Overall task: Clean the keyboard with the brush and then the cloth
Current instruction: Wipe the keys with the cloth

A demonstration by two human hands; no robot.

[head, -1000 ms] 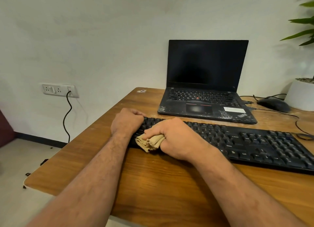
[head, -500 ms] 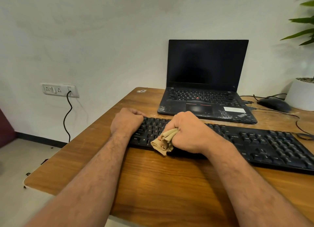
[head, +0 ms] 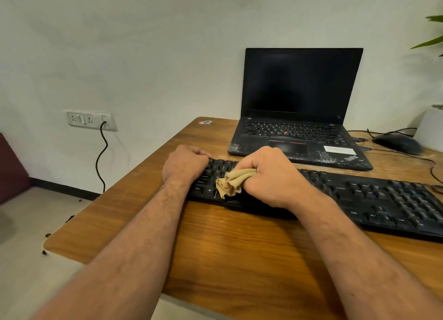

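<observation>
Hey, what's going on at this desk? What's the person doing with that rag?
A person is cleaning a black keyboard on a wooden desk. The right hand grips a bunched tan cloth and holds it on the keys near the keyboard's left end. The left hand rests as a fist on the keyboard's left edge, seemingly to steady it. Behind sits an open laptop with a dark screen, and a mouse to its right. No brush is in sight.
</observation>
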